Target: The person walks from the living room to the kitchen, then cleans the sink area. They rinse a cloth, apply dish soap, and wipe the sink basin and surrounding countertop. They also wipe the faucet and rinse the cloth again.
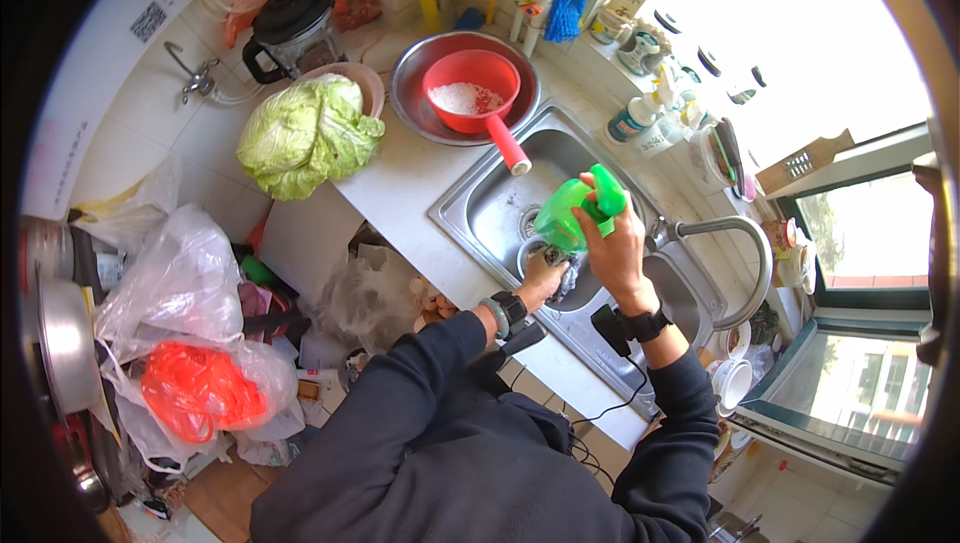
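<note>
Over the left basin of a double stainless-steel sink (487,190), my right hand (619,254) grips a translucent green spray bottle (562,214) by its upper part, with the green spray head (609,190) near my fingers. The bottle is tilted. Below it, my left hand (541,279) is closed on a wet, dark grey-and-white crumpled cloth (568,280). A small white bowl or cup (529,252) shows beside that hand, partly hidden by the hand and the bottle. The basin's drain (530,220) lies just behind the bottle.
A red long-handled scoop (471,66) with white grains sits in a metal basin (405,92) left of the sink. Nearby are a napa cabbage (307,134) and a blender jug (292,32). The curved faucet (761,258) stands at right; spray bottles (634,119) line the back.
</note>
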Motion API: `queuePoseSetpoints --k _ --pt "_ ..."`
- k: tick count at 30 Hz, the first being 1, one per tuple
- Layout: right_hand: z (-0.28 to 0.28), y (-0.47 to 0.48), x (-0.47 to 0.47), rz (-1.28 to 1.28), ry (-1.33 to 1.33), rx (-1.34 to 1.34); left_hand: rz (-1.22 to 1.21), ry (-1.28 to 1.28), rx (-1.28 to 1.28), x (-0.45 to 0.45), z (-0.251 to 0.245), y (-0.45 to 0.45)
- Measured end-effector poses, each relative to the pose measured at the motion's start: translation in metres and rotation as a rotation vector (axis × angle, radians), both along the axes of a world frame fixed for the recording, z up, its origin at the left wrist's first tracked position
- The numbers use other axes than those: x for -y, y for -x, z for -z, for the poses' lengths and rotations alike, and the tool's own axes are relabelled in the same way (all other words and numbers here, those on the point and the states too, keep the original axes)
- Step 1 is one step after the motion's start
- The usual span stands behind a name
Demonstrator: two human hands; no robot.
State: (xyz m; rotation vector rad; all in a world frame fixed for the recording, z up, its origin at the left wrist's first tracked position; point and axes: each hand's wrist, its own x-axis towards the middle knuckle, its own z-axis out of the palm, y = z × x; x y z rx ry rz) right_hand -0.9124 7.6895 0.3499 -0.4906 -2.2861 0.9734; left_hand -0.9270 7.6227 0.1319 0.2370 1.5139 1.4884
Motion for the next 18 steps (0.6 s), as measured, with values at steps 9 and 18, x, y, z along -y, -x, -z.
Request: queuePoseSetpoints --k 9,18 --pt "0.022 0.032 0.054 -0.245 0.159 0.015 -0.020 -0.248 0.280 0.025 -0.003 -0.012" --pt "0.049 0.057 0.086 -0.525 0.179 0.115 0.073 -0.343 0.437 0.064 0.000 0.005"
